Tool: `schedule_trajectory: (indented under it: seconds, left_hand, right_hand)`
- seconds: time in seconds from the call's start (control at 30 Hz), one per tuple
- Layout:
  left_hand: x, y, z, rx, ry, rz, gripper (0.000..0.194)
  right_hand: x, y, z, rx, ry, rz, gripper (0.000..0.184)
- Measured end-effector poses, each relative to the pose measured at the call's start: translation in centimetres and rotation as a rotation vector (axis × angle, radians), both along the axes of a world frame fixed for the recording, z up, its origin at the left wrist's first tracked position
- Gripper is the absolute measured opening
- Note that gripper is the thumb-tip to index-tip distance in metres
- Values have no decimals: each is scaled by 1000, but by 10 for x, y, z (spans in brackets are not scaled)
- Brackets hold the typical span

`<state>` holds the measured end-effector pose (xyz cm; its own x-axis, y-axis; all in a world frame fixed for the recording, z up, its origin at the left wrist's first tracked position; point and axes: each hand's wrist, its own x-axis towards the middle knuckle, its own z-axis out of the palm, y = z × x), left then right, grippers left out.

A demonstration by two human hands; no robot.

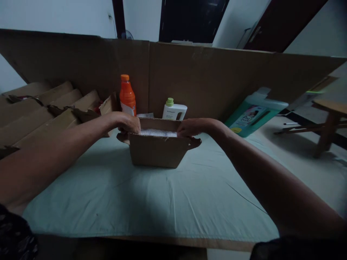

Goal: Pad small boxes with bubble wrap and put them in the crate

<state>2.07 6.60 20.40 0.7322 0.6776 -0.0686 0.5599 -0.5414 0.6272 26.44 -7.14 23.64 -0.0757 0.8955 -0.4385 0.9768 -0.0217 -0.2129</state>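
Over both ends of the carton [155, 151]: left hand [130, 124] at the left end, right hand [188, 127] at the right end, fingers curled down inside the opening.
Grip width: cannot be told; the rims and knuckles hide the fingertips.
Pale wrinkled lining [158, 133]: visible between the hands, just below the rim; contact with the fingers cannot be confirmed.
Finger technique: apply light, equal pressure at both ends; force on one side could tilt the carton or bow its walls.
End flaps [194, 143]: splayed outward below the wrists; hold the wrists clear so that they do not crease.
Wrist pose: both bent downward, backs of the hands uppermost, at near-equal height.
Forearm pose: extended from the table's near corners, converging on the carton; a matched angle should help centre the load.
Carton position: upright on the green cloth [162, 202], mid-width, nearer the table's [162, 239] far edge.
Far edge: orange bottle [127, 96] and white handled bottle [168, 113] behind the carton; green jug [245, 117] tilted toward the far right corner.
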Motion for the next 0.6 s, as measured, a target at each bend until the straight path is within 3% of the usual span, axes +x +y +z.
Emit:
schedule_trajectory:
  seconds: [0.07, 0.13, 0.2, 0.27, 0.33, 0.4, 0.47, 0.53, 0.6]
  left_hand:
    - [5, -6, 16, -95, 357, -103, 24]
    - [6, -18, 30, -74, 495, -130, 28]
    - [-4, -34, 38, 107, 371, -65, 30]
    - [-28, -51, 35, 350, 87, 58, 31]
    - [-63, -66, 17, 473, -236, 204, 32]
    - [-97, -76, -15, 420, -406, 371, 36]
    - [-119, -83, -54, 277, -428, 428, 46]
    - [-122, -86, -90, 138, -425, 424, 65]
    - [-107, -88, -116, 31, -439, 365, 78]
  right_hand:
    - [-6, -2, 5, -8, -16, -7, 28]
    - [-9, -9, 9, 42, -48, -40, 26]
    - [-7, -27, 13, 239, -119, -108, 22]
    - [1, -58, 11, 527, -158, -212, 23]
    - [13, -98, -4, 736, -75, -312, 30]
    - [21, -135, -33, 803, 71, -440, 34]
    - [21, -159, -71, 789, 220, -514, 35]
    - [9, -162, -107, 778, 362, -549, 46]
    - [-9, -145, -133, 803, 455, -540, 57]
